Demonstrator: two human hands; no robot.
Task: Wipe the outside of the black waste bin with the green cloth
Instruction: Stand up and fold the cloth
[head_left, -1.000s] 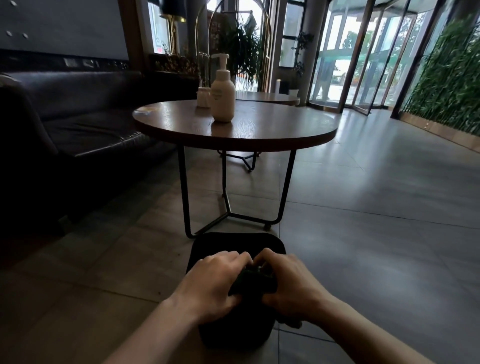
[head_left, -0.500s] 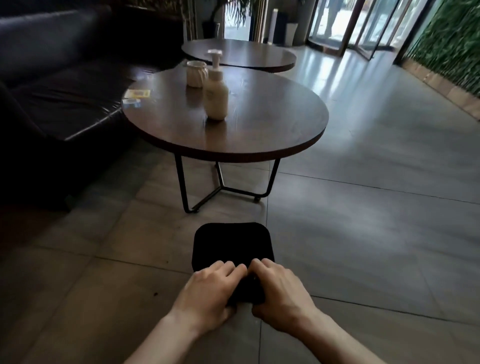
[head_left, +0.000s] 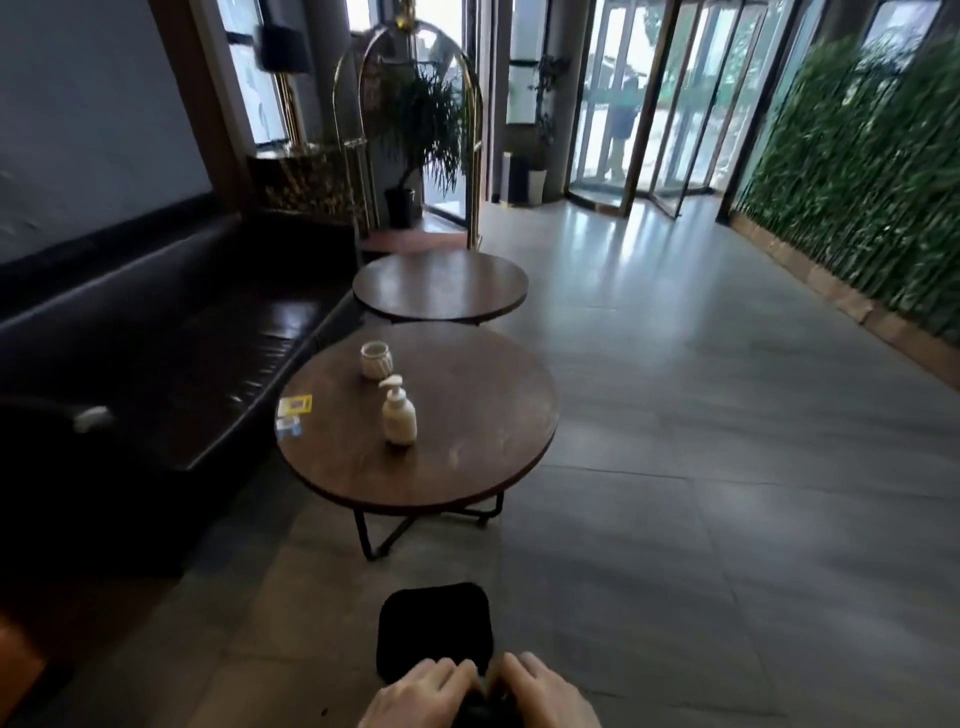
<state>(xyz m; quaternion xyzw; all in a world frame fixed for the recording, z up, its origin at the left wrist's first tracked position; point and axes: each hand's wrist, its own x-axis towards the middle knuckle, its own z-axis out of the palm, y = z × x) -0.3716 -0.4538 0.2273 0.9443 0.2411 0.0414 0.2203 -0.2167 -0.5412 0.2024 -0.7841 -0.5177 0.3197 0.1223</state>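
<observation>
The black waste bin (head_left: 434, 626) stands on the tiled floor at the bottom centre, seen from above as a dark rounded square. My left hand (head_left: 423, 693) and my right hand (head_left: 545, 693) sit side by side just in front of its near edge, fingers curled around a dark bunched cloth (head_left: 485, 701) held between them. The cloth looks almost black in this dim light and is mostly hidden by my fingers. My wrists are cut off by the bottom edge of the frame.
A round wooden table (head_left: 467, 467) on a black metal frame stands just beyond the bin, with a pump bottle (head_left: 399, 415) and a small cup (head_left: 375, 359) on it. A second round table (head_left: 441, 286) is farther back. A dark leather sofa (head_left: 156, 364) runs along the left.
The view has risen and pulled back, so the bin and both hands now sit lower and smaller in frame. Both hands stay together on the cloth.
</observation>
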